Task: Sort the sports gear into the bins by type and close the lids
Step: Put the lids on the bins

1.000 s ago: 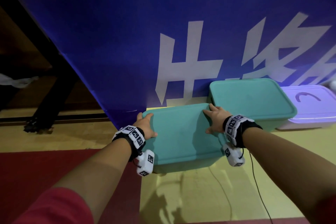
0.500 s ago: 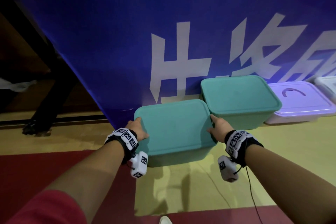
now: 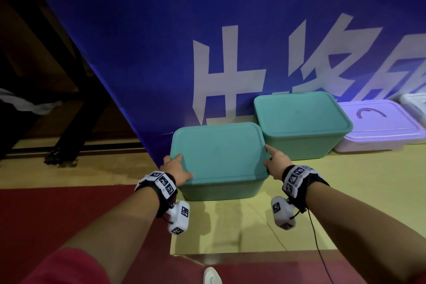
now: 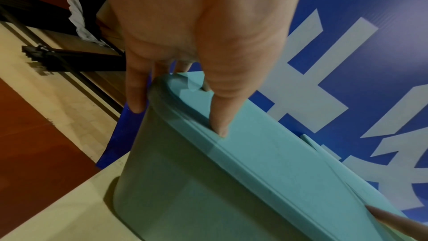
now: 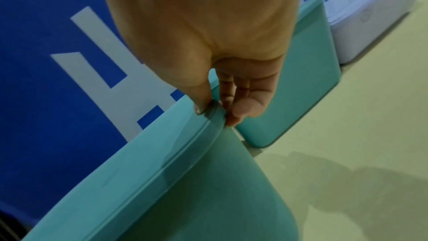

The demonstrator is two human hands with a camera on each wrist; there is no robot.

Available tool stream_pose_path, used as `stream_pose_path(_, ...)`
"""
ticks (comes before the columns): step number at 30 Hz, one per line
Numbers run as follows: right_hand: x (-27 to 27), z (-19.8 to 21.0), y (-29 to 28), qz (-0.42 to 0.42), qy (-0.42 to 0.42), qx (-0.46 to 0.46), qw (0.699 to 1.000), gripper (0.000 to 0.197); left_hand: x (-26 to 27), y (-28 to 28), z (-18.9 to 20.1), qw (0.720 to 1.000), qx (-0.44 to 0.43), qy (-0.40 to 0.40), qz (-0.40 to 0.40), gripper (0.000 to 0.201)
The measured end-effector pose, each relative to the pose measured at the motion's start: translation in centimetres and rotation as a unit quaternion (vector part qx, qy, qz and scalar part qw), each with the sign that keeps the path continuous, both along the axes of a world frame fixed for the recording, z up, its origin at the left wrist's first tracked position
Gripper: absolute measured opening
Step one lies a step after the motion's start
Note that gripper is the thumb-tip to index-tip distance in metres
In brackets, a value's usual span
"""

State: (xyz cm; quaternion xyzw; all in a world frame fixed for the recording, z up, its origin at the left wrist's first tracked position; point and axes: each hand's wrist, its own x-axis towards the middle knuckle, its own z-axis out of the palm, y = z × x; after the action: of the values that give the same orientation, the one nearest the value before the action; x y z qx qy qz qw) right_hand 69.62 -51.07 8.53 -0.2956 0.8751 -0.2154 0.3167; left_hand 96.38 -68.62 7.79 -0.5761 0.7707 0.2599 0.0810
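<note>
The near teal plastic bin with its teal lid (image 3: 219, 152) shut sits on the yellow floor (image 3: 345, 191) against a blue banner (image 3: 161, 41), its far right corner just beside a second closed teal bin (image 3: 302, 120). The left hand (image 3: 176, 169) grips the lid's left rim, thumb on top and fingers (image 4: 136, 89) down the side. The right hand (image 3: 276, 165) seems to pinch the right rim, fingers (image 5: 241, 109) curled beneath.

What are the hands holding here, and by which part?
The near teal bin, by its lid's rim: left hand on the left edge, right hand pinching the right edge.
</note>
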Motion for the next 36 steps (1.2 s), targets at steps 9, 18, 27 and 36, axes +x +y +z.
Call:
stream_pose_path(9,0.1,-0.3,0.0,0.01,0.027,-0.021,0.999,0.06,1.2,1.6,-1.0,0.999,-0.001,0.048,0.005,0.101)
stream_pose_path(18,2.0,-0.6,-0.1,0.243,0.149,0.078,0.955,0.104,1.5,0.8,-1.4,0.998,-0.025,0.028,-0.058,0.107)
stream_pose_path(27,0.3,-0.7,-3.3,0.281,0.242,0.092,0.924,0.101,-0.2,-1.7,-1.0,0.998,-0.015,0.028,-0.062,0.106)
stream_pose_path(36,-1.9,-0.7,-8.0,0.259,0.264,0.096,0.924,0.092,-3.4,-6.7,-0.9,0.997,-0.021,0.02,-0.077,0.105)
